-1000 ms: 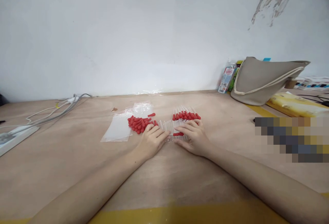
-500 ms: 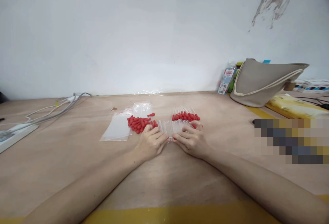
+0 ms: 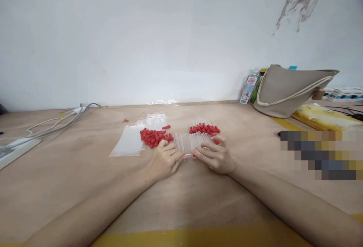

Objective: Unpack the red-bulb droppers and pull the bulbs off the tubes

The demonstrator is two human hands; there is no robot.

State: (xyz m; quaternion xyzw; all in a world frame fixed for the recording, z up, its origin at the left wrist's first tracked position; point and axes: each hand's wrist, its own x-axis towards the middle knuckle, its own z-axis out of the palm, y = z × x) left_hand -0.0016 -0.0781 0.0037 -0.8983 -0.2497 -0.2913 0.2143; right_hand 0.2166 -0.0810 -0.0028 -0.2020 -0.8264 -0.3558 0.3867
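My left hand (image 3: 167,159) is closed, its fingertips pinching one end of a clear glass dropper tube (image 3: 188,155) that lies crosswise between my hands. My right hand (image 3: 216,157) is closed at the tube's other end, where a bit of red rubber bulb shows at its fingertips; most of that bulb is hidden. Just beyond the fingers lies a row of loose clear tubes (image 3: 187,141). A heap of red rubber bulbs (image 3: 151,138) sits left of them. Behind, droppers with red bulbs fitted (image 3: 204,127) lie side by side, and another red bulb (image 3: 214,138) shows behind my right fingers.
Clear zip bags (image 3: 126,143) lie under and left of the bulb heap. A power strip (image 3: 22,146) with cables is at far left. On the right stand a grey-beige bag (image 3: 289,88), a carton (image 3: 248,89) and a yellow packet (image 3: 320,116). A wall rises behind.
My hands have moved slightly apart, so more of the crosswise tube shows between the fingertips. The bulb heap, bags and fitted droppers stay in place.
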